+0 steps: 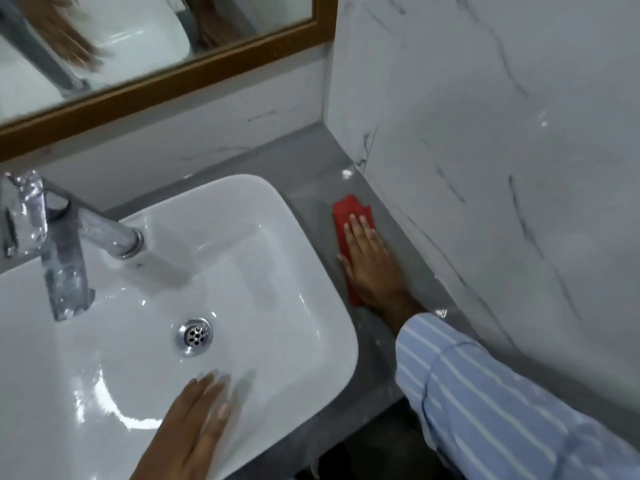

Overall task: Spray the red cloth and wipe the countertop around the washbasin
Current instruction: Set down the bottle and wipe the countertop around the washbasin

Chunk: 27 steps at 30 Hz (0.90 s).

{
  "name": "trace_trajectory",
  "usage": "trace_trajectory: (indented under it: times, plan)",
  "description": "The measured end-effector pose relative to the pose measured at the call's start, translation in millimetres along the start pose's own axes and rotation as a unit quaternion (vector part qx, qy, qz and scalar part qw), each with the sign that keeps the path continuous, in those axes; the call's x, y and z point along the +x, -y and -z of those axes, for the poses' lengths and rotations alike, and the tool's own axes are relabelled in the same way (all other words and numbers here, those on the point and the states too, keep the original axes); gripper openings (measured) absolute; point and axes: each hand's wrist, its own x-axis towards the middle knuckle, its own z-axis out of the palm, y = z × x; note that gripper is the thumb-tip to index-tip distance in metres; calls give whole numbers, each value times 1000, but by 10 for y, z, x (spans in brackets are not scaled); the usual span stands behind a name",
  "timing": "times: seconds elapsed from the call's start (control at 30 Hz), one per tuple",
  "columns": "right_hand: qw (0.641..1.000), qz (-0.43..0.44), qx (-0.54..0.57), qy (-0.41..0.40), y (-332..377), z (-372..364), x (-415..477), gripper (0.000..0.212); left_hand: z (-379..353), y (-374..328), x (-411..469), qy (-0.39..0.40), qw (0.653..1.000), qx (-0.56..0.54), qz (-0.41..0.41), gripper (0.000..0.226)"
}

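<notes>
Wiping is under way, as far as we can judge: our cloth is already down on the stone, so the spraying looks done, though no spray bottle is in view to confirm it.

We take things from largest to smallest. One marble-veined wall (502,161) fills the right side, and one wood-framed mirror (166,77) runs across the top left. One white washbasin (298,244) sits in the middle, and one strip of grey countertop (311,157) wraps around its back and right side, narrow between the basin rim and the wall. One chrome tap (65,244) reaches over the bowl, and one drain (194,336) sits in its floor.

We count two hands. Our right hand (372,261), at the end of a striped sleeve (502,410), lies flat with fingers stretched out, pressing one red cloth (348,211) onto the countertop strip right of the basin, close beside the wall; it presses rather than grips. Our left hand (194,424) is spread open and holds nothing, blurred over the near rim of the basin; we cannot tell whether it touches the porcelain.

We judge the right-hand strip to be partly covered, with the far corner ahead of the cloth and the strip behind the basin not yet reached. The counter left of the basin is mostly out of frame, so we cannot say how it stands.
</notes>
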Motion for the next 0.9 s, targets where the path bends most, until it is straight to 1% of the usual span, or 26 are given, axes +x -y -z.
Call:
trace_trajectory:
  times: [0.03,0.07,0.1,0.13,0.2,0.3,0.33,0.4,0.43,0.5,0.57,0.6,0.63,0.67,0.7,0.73,0.77,0.8,0.9]
  plan:
    - [1000,-3,-4,3,-19,-6,-51,66,55,-81,-37,28,1000,9,7,48]
    - [1000,-14,-8,-1,-68,-13,-159,66,94,-153,-59,49,998,26,16,42]
    - [999,-33,-16,-8,-137,-13,-323,65,117,-188,-85,62,997,39,16,43]
    - [998,-59,-26,-16,-211,1,-536,65,146,-181,-131,72,996,53,15,52]
    - [993,-111,-29,-23,-396,46,-964,67,201,-145,-178,86,992,91,8,83]
    - [989,-147,-22,-27,-464,110,-1449,70,315,-25,-330,91,988,125,15,123]
    - [985,-170,-15,-36,-396,119,-1477,70,344,6,-351,92,986,138,20,129]
    - [974,-220,0,-54,-111,103,-1410,67,359,26,-376,89,983,157,19,131]
    - [973,-225,13,-49,79,78,-1337,64,349,19,-381,85,982,166,11,127]
    - [985,-163,60,-7,470,33,-1195,63,319,12,-388,76,981,177,3,120]
    - [987,-76,136,40,666,35,-1171,66,305,27,-393,71,982,176,-2,127]
    - [986,-44,158,45,623,37,-1202,66,313,42,-389,68,981,180,-4,132]
    - [990,-23,137,41,534,80,-1261,64,309,57,-391,68,981,180,-5,136]
    - [997,-14,81,14,358,85,-1289,62,309,68,-394,68,981,181,-3,138]
    - [999,-27,42,-19,105,84,-1314,61,306,60,-395,68,981,180,-2,140]
    - [997,-66,20,-42,-132,109,-1327,64,302,50,-397,64,981,183,0,141]
    - [993,-109,13,-47,-346,132,-1353,67,297,42,-394,60,980,189,1,141]
    - [990,-132,1,-43,-482,148,-1373,68,299,48,-404,60,979,197,4,142]
    - [988,-144,-2,-54,-542,86,-1589,67,293,31,-416,52,977,208,-1,142]
